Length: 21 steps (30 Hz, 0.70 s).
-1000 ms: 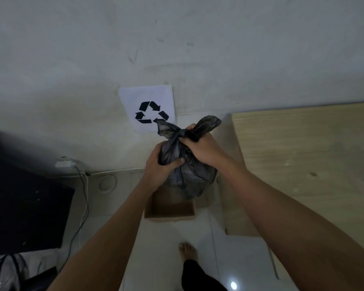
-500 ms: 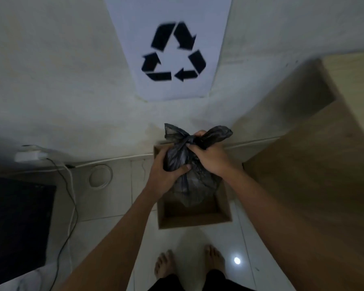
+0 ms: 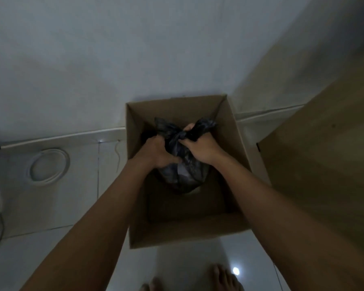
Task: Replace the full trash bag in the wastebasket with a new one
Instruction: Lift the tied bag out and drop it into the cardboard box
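Note:
A knotted black trash bag (image 3: 184, 174) hangs inside the open top of a brown cardboard box (image 3: 187, 232) that stands on the floor against the wall. My left hand (image 3: 156, 153) grips the bag's left side just below the knot. My right hand (image 3: 200, 147) is closed around the knot and its right tail. Both forearms reach down into the box. The bag's bottom is below the box rim; whether it touches the box floor I cannot tell.
A wooden cabinet (image 3: 324, 164) stands close to the right of the box. On the tiled floor to the left lies a coiled white cable (image 3: 48, 165). My bare feet (image 3: 225, 278) are just in front of the box. A white wall (image 3: 113, 59) rises behind.
I have bent lower and closer to the box. The bag, held in both hands, has gone down from above the box into its opening. The recycling sign has left the view.

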Available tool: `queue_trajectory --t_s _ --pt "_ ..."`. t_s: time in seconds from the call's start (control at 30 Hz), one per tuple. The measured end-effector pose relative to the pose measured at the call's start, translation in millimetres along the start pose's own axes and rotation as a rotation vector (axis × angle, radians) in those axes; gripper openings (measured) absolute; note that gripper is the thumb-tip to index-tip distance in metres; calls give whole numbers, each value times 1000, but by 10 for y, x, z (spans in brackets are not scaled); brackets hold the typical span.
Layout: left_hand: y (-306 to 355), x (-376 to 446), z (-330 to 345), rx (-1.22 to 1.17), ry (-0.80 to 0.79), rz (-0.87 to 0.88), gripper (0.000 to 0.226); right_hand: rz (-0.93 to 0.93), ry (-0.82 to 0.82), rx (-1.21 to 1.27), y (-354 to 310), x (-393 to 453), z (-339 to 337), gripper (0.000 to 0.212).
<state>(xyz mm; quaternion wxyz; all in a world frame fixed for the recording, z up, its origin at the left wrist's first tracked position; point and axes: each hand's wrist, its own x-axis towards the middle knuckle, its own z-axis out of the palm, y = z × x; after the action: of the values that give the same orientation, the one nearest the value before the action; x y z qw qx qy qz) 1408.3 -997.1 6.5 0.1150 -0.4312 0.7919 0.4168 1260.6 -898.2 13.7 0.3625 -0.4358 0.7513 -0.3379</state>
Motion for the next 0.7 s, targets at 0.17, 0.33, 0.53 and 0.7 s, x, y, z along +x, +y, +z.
queue_trajectory --t_s 0.17,0.33,0.53,0.7 --pt "-73 343 112 248 -201 -74 94 -31 -174 -182 295 257 151 23" --pt "6 475 188 376 -188 -10 104 -62 -191 -301 399 512 224 22" --pt "-111 304 272 451 -159 -42 105 -55 -189 -411 585 465 371 35" --pt "-32 267 205 456 -122 -33 107 -10 -159 -331 649 398 350 19"
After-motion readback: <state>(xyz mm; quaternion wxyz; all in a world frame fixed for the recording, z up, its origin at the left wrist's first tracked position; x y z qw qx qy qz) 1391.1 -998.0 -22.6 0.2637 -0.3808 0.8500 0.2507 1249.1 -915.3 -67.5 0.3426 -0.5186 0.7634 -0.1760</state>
